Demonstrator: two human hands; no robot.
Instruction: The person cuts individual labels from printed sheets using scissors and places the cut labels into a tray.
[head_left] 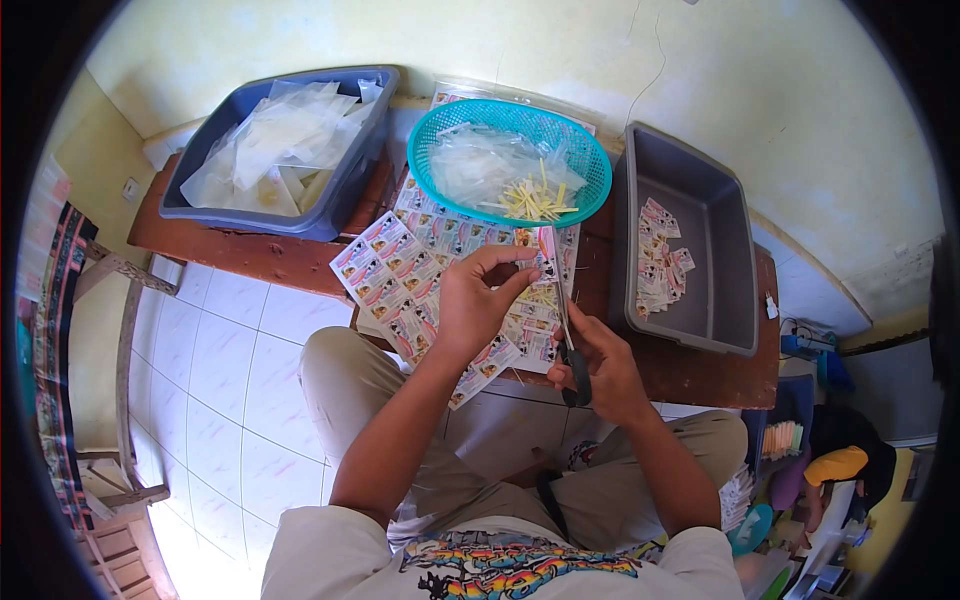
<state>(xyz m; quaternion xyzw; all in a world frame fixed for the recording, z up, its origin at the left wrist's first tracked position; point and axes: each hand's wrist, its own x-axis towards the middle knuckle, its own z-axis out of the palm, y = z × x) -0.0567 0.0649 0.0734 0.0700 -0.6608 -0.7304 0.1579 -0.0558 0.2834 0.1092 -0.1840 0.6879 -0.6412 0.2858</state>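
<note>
Between thumb and fingers, my left hand (482, 300) pinches a small printed label (536, 245) above the bench. My right hand (603, 370) grips the black handles of a pair of scissors (562, 322), whose blades point up along the label's right edge. Whether the blades touch the paper I cannot tell. Under both hands lie printed label sheets (390, 265), one of them turned at an angle on the left. Thin yellowish paper strips (535, 200) lie in the turquoise basket (418, 165) just beyond my hands, beside clear plastic bags (480, 165).
A grey tub (728, 215) at the right holds cut labels (660, 265). At the left, a blue-grey tub (335, 222) is piled with translucent plastic bags (285, 135). The red-brown bench (235, 262) stands against the wall. Another person (850, 460) is at the lower right.
</note>
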